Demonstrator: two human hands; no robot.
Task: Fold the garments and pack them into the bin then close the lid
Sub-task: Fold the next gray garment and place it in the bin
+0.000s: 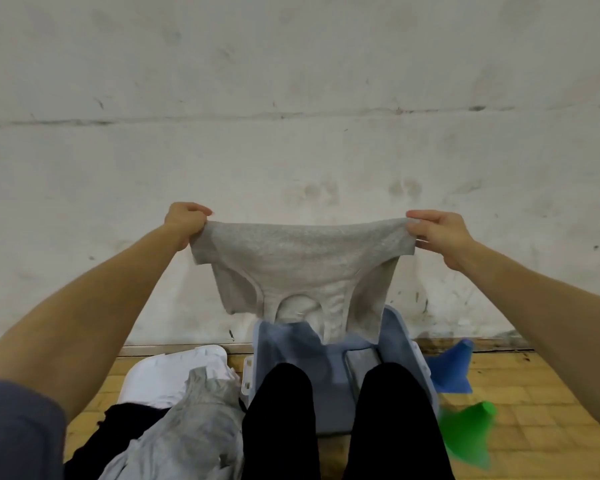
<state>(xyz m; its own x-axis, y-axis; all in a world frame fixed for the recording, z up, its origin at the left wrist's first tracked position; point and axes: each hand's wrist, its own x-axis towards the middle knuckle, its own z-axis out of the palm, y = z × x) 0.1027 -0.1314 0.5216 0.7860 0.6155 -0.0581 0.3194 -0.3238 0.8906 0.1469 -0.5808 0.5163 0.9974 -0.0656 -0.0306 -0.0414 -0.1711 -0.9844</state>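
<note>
A light grey knitted cotton T-shirt (298, 268) hangs spread in the air, upside down, its hem stretched taut along the top and its neckline and short sleeves drooping toward the open pale blue plastic storage bin (409, 344) directly below. The left hand (185, 220) grips one hem corner in a closed fist; the right hand (437, 233) pinches the other corner between thumb and curled fingers. The shirt's lowest edge dangles just above the bin, where blue-grey folded fabric (302, 355) lies inside. Near left of the bin, a white plastic lid (163, 375) rests on the floor with a crumpled grey garment (187, 427) and a black garment (125, 417) heaped on it. Right of the bin lie a blue cone-shaped object (454, 368) and a green one (468, 434). The yellowish wooden block floor (534, 410) meets a scuffed white wall (291, 98) at the far side.
</note>
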